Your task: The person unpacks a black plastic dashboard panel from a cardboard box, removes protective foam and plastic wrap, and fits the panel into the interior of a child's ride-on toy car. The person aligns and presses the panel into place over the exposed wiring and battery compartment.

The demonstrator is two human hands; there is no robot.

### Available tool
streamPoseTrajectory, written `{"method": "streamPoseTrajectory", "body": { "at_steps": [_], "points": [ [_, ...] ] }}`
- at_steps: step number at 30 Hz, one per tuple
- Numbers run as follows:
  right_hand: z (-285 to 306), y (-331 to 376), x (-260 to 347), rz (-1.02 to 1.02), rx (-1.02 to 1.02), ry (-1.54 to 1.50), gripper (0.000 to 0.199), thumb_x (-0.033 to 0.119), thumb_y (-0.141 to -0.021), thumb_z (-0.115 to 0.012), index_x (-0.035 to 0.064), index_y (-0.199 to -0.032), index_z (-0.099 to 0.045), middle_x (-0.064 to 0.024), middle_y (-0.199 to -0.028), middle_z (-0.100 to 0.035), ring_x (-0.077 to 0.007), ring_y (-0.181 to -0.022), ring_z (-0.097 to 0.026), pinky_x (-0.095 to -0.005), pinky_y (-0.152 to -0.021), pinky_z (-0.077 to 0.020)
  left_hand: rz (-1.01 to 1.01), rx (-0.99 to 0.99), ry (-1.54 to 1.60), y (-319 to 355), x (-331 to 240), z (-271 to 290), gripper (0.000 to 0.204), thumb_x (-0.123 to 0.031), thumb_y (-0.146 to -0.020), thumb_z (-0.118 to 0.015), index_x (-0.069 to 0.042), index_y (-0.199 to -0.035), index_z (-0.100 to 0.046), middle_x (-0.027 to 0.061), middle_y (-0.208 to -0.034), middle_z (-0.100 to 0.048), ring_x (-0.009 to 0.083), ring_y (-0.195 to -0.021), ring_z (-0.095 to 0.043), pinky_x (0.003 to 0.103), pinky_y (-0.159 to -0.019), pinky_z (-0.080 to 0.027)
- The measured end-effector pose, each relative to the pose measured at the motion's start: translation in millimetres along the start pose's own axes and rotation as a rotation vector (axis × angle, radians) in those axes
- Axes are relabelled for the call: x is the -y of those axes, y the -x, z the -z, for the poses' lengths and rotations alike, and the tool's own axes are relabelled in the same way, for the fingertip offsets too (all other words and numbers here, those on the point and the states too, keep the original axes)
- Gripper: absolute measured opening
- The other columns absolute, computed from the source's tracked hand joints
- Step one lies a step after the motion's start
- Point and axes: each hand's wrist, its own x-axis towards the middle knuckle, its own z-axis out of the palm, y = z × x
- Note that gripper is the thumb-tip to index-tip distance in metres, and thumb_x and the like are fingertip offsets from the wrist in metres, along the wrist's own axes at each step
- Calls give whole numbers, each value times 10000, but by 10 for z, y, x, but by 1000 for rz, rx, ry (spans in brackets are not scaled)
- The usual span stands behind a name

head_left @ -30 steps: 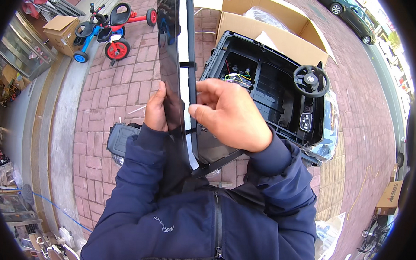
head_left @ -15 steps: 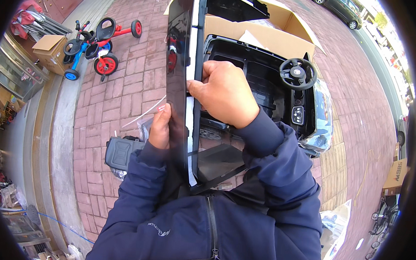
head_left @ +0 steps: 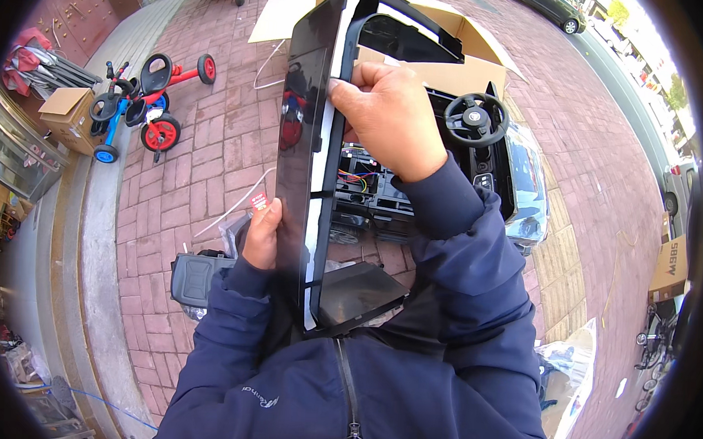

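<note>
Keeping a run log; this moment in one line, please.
left hand: against panel, left side | right hand: gripping panel edge | toy car: right of panel

We have the panel [head_left: 299, 162] between our left hand [head_left: 263, 235] and right hand [head_left: 391, 115], the toy car [head_left: 486, 182] rightward, a carton [head_left: 469, 75] behind it, tricycles [head_left: 136, 114] leftward.

Left hand [head_left: 261, 243]: thumb shows, other fingers hidden behind black panel [head_left: 299, 170]. Right hand [head_left: 399, 119]: fingertips curled out of sight at panel's edge, exact grip unclear. Toy car body [head_left: 384, 191] partly covered by panel, right hand and sleeve; its coloured wires [head_left: 361, 177] too small to trace. Cardboard box [head_left: 479, 74] partly blocked by panel. Dark car [head_left: 545, 10] and jacket [head_left: 281, 397] cut off by picture edges. Plastic bag [head_left: 569, 362], lower right: contents can't be told.
</note>
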Motion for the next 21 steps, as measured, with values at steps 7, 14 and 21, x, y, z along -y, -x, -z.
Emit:
{"method": "streamPoseTrajectory", "body": {
  "at_steps": [7, 14, 21],
  "points": [
    [110, 101, -62, 177, -244, 103, 273, 254, -905, -749, -13, -954, -765, -184, -801, -751, -336, -743, -741, -412, -734, -582, 88, -10, -22, -23, 56, 78, 342, -366, -1132, -496, -98, -961, -622, -16, -848, -609, 86, -758, -574, 234, -691, -449],
    [608, -201, -305, 574, -664, 748, 295, 118, -848, -718, 44, -1134, -719, -169, -1136, -691, -374, -1085, -647, -447, -933, -528, 26, 71, -107, 3, 48, 68, 390, -415, -1125, -487, -75, -990, -624, -6, -849, -623, 91, -730, -566, 237, -656, -431],
    [955, -235, -376, 459, -488, 639, 482, 179, -870, -727, 26, -1325, -684, -223, -1249, -717, -380, -1152, -689, -415, -1028, -533, -87, 86, -193, -52, -483, -292, 440, -474, -1087, -579, -48, -996, -646, -4, -902, -666, 69, -789, -598, 226, -718, -473]
  ]
}}
